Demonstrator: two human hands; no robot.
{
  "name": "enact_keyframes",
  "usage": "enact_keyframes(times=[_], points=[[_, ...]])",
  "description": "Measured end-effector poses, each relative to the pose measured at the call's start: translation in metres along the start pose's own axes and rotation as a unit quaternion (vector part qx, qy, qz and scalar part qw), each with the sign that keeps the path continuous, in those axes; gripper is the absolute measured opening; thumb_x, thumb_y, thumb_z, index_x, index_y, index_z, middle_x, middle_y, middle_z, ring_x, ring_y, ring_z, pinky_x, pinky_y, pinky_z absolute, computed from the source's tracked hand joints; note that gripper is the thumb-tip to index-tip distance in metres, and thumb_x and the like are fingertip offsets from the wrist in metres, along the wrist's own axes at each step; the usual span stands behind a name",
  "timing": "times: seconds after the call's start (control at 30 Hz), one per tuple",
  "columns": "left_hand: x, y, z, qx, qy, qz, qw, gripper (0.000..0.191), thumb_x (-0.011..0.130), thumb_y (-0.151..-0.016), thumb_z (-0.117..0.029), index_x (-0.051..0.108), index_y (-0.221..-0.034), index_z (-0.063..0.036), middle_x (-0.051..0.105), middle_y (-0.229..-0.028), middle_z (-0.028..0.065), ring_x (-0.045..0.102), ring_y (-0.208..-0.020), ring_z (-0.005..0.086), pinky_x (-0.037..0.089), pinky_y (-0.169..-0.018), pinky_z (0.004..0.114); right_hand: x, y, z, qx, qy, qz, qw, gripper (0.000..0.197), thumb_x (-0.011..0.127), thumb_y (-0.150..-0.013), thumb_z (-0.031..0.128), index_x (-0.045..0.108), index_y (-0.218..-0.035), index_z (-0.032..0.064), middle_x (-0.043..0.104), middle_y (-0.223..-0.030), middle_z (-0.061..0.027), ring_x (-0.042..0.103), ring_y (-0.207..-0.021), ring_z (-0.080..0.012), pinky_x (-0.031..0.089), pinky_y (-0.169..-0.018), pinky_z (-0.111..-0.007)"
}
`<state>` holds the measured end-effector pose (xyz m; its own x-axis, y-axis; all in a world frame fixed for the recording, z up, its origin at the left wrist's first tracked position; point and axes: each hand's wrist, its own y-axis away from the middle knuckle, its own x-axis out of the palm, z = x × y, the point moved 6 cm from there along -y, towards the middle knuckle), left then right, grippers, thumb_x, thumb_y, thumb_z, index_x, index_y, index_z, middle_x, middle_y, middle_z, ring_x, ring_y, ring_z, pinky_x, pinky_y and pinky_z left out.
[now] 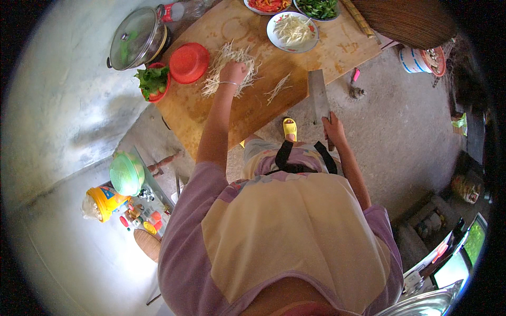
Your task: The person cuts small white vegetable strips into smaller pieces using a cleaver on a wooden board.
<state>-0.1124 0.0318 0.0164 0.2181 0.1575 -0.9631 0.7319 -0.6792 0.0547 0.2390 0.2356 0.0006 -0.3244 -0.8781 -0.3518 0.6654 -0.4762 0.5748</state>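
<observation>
My left hand point(234, 73), a thin bracelet at its wrist, is curled down onto a loose pile of white vegetable shreds point(215, 81) on the wooden table point(253, 114). Its fingertips are hidden, so any strands in its grasp cannot be made out. In my right hand point(335, 128) is the handle of a broad-bladed cleaver point(317, 94). The blade points away from me, its far end by the table's edge. A few stray shreds point(278, 90) lie apart between pile and blade. Farther back, a flowered white bowl point(292, 49) holds more shreds point(293, 31).
Left of the pile are an upturned red plastic bowl point(189, 63), a red container of leafy greens point(155, 83) and a glass-lidded pan point(134, 39). Plates of cut red point(269, 4) and green vegetables point(318, 8) stand at the back. A pink-handled tool point(355, 75) lies on the floor.
</observation>
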Motion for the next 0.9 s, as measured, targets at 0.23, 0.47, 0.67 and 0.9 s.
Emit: enact_keyframes(times=[0.23, 0.47, 0.67, 0.9], points=[[-0.005, 0.008, -0.002, -0.006, -0.048, 0.021, 0.999, 0.019, 0.064, -0.074, -0.025, 0.066, -0.084, -0.0084, 0.064, -0.083, 0.015, 0.061, -0.079, 0.0327, 0.05, -0.069, 0.041, 0.0, -0.001, -0.004, -0.002, -0.022, 0.001, 1.0, 0.02, 0.051, -0.09, 0.021, 0.043, -0.09, 0.0022, 0.047, -0.056, -0.0057, 0.047, -0.042, -0.0165, 0.04, -0.04, -0.034], [-0.025, 0.015, 0.05, -0.156, 0.362, -0.073, 0.916, 0.032, 0.066, -0.081, -0.029, 0.066, -0.093, -0.0002, 0.068, -0.083, 0.0087, 0.063, -0.072, 0.0168, 0.049, -0.065, 0.03, 0.0, 0.004, 0.008, 0.002, -0.004, 0.011, 1.0, 0.022, 0.051, -0.091, 0.022, 0.043, -0.09, 0.0017, 0.047, -0.058, -0.0059, 0.048, -0.045, -0.0165, 0.041, -0.042, -0.034], [-0.055, 0.02, 0.012, -0.14, 0.638, 0.024, 0.757, 0.021, 0.066, -0.083, -0.023, 0.063, -0.083, -0.0021, 0.06, -0.073, 0.0004, 0.055, -0.066, 0.0085, 0.046, -0.063, 0.02, -0.003, 0.004, -0.001, 0.003, -0.006, -0.006, 1.0, 0.022, 0.05, -0.092, 0.021, 0.045, -0.096, 0.0001, 0.048, -0.059, -0.0063, 0.048, -0.044, -0.0163, 0.041, -0.042, -0.033], [-0.041, 0.032, -0.032, -0.142, 0.673, 0.128, 0.715, 0.025, 0.06, -0.087, -0.026, 0.061, -0.098, -0.0028, 0.064, -0.088, 0.0062, 0.061, -0.08, 0.0155, 0.05, -0.078, 0.03, 0.001, -0.002, 0.001, -0.005, -0.01, 0.002, 1.0, 0.024, 0.05, -0.091, 0.021, 0.045, -0.1, -0.0008, 0.048, -0.056, -0.006, 0.049, -0.042, -0.0161, 0.041, -0.04, -0.033]])
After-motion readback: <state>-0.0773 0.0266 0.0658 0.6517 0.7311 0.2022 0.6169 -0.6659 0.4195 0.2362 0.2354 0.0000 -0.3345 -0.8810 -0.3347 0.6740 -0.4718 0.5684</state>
